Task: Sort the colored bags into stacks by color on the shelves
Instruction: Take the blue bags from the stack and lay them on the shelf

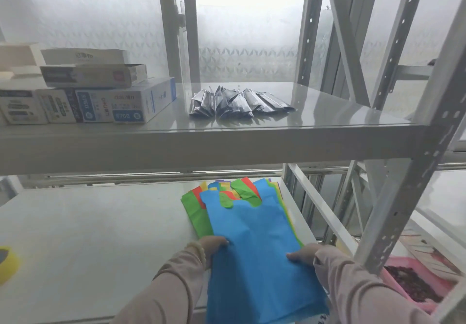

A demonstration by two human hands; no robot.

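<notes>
A blue bag (254, 243) lies on top of a mixed pile on the right of the lower shelf (100, 235). Its bottom end hangs over the shelf's front edge. Under it show green (195, 212), red (198, 193) and yellow bags. My left hand (214, 244) grips the blue bag's left edge, thumb on top. My right hand (302, 254) pinches its right edge the same way. Both sleeves reach in from below.
The upper shelf (327, 111) carries stacked white boxes (95, 96) at left and a row of dark foil packets (239, 104) in the middle. A yellow tape roll (7, 263) lies at the lower shelf's left edge. A pink tray (416, 288) sits beyond the right upright post (413, 172).
</notes>
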